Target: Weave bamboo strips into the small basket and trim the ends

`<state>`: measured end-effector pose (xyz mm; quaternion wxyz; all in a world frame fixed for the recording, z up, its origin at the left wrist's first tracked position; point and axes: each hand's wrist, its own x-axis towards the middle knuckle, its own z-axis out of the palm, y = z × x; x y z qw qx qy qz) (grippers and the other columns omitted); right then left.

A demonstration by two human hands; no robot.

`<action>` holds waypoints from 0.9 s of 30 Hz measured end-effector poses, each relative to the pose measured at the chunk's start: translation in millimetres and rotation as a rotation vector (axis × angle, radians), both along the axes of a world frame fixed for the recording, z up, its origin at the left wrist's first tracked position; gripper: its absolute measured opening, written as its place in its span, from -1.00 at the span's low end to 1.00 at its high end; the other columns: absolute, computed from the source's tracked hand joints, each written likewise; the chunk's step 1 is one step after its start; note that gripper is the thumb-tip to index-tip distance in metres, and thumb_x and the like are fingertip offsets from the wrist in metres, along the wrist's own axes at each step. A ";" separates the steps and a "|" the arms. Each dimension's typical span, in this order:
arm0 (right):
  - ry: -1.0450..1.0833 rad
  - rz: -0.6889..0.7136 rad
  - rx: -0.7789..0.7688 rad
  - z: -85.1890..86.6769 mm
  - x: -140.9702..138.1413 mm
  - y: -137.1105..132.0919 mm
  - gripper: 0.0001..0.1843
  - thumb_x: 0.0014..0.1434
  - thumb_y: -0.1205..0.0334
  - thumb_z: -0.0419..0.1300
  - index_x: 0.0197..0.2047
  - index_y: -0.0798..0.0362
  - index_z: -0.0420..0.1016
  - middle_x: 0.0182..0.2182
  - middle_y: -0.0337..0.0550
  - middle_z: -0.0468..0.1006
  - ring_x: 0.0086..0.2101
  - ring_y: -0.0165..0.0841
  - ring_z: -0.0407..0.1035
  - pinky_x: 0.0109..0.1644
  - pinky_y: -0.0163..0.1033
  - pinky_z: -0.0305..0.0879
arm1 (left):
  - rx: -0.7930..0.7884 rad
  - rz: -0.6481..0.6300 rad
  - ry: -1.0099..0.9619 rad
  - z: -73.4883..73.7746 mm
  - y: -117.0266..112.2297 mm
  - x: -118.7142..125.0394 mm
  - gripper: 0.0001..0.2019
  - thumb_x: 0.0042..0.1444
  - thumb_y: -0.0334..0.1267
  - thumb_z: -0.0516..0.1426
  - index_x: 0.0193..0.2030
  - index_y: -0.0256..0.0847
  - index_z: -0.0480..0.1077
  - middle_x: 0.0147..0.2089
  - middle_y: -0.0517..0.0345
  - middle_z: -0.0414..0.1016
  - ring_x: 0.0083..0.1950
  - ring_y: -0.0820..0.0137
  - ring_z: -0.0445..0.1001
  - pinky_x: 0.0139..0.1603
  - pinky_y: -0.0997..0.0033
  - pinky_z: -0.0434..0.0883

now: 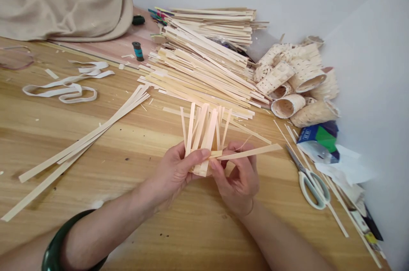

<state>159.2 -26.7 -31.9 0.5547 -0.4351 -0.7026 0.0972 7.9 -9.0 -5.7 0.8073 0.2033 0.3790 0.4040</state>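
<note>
In the middle of the head view, a small partly woven basket (209,130) has pale strips standing up from its base. My left hand (179,164) is closed round its left side, with the thumb pressed on the front strips. A flat wooden strip (255,151) crosses the upright strips and sticks out to the right. My right hand (238,177) pinches this strip close to the basket, thumb in front and fingers behind. The fingers of both hands partly hide the basket's base.
Loose strips (79,143) lie at the left, near a white ribbon (73,87). Behind are a strip pile (204,62), a spool (138,51) and beige cloth (64,7). Woven cylinders (294,75) are heaped at the back right, scissors (311,183) in front of them.
</note>
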 end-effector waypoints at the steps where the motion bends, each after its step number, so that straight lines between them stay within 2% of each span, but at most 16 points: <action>1: -0.067 -0.012 0.061 0.1 2.8 1.0 -0.74 0.24 0.41 0.31 -0.07 -0.12 0.51 -0.24 -0.14 0.44 -0.33 -0.30 0.36 -0.38 -0.18 0.41 | 0.000 0.007 -0.001 -0.1 0.5 -0.3 -0.52 -0.11 -0.15 0.49 -0.07 -0.31 0.53 -0.08 -0.11 0.72 -0.07 0.14 0.68 -0.13 0.29 0.61; 4: -0.236 -0.034 0.211 4.1 11.9 4.3 -0.59 0.21 0.45 0.33 0.07 -0.12 0.51 -0.25 -0.12 0.44 -0.35 -0.29 0.37 -0.38 -0.14 0.43 | 0.007 0.032 -0.007 -1.8 1.8 -0.9 -0.54 -0.09 -0.15 0.48 -0.09 -0.33 0.54 -0.16 -0.08 0.72 -0.15 0.19 0.68 -0.12 0.28 0.61; 7: -0.285 -0.027 0.255 9.8 18.2 8.0 -0.54 0.22 0.48 0.27 0.14 -0.11 0.52 -0.23 -0.11 0.43 -0.35 -0.31 0.39 -0.37 -0.15 0.43 | 0.031 0.087 0.041 -5.1 2.7 -1.8 -0.57 -0.06 -0.17 0.47 -0.08 -0.32 0.55 -0.19 -0.02 0.71 -0.21 0.25 0.66 -0.13 0.30 0.59; 10: -0.170 0.056 0.086 12.2 18.5 12.5 -0.64 0.28 0.46 0.20 0.04 -0.12 0.59 -0.22 -0.11 0.52 -0.27 -0.28 0.46 -0.30 -0.15 0.48 | 0.124 0.158 0.136 -8.7 3.9 -3.6 -0.57 -0.07 -0.19 0.47 -0.06 -0.26 0.54 -0.13 0.04 0.70 -0.16 0.27 0.64 -0.10 0.33 0.55; 14: 0.050 0.216 -0.243 10.3 12.4 15.3 -0.85 0.33 0.37 0.22 -0.13 -0.06 0.58 -0.27 -0.16 0.57 -0.34 -0.35 0.48 -0.35 -0.23 0.49 | 0.234 0.196 0.226 -11.3 6.5 -6.6 -0.54 -0.10 -0.25 0.48 -0.03 -0.20 0.54 -0.08 0.12 0.69 -0.09 0.28 0.61 -0.04 0.35 0.50; 18: 0.169 0.260 -0.323 7.6 9.7 13.5 -0.91 0.32 0.33 0.24 -0.15 -0.02 0.57 -0.25 -0.15 0.50 -0.28 -0.36 0.46 -0.33 -0.27 0.50 | 0.217 0.146 0.173 -9.1 8.9 -7.6 -0.53 -0.09 -0.23 0.47 -0.01 -0.23 0.55 -0.10 0.09 0.70 -0.09 0.25 0.62 -0.01 0.29 0.49; 22: 0.240 0.311 -0.409 7.1 10.5 12.6 -0.85 0.36 0.28 0.21 -0.03 -0.04 0.55 -0.18 -0.13 0.49 -0.30 -0.40 0.46 -0.41 -0.34 0.49 | 0.158 0.109 0.115 -5.0 10.4 -8.0 -0.55 -0.14 -0.22 0.49 -0.08 -0.25 0.56 -0.18 0.08 0.71 -0.16 0.25 0.64 -0.04 0.27 0.52; 25: 0.306 0.356 -0.446 7.8 10.5 13.8 -0.91 0.36 0.28 0.23 -0.11 -0.03 0.56 -0.17 -0.15 0.47 -0.35 -0.45 0.44 -0.43 -0.37 0.51 | 0.157 0.112 0.126 -3.1 11.0 -9.4 -0.58 -0.14 -0.26 0.49 -0.11 -0.24 0.56 -0.19 0.11 0.71 -0.19 0.29 0.64 -0.09 0.32 0.52; 27: 0.388 0.391 -0.542 8.7 10.8 15.7 -0.95 0.33 0.21 0.28 -0.14 -0.03 0.55 -0.18 -0.17 0.45 -0.35 -0.45 0.43 -0.43 -0.37 0.55 | 0.131 0.083 0.088 -2.0 11.5 -10.4 -0.60 -0.13 -0.26 0.48 -0.12 -0.24 0.56 -0.21 0.10 0.71 -0.21 0.28 0.65 -0.11 0.31 0.54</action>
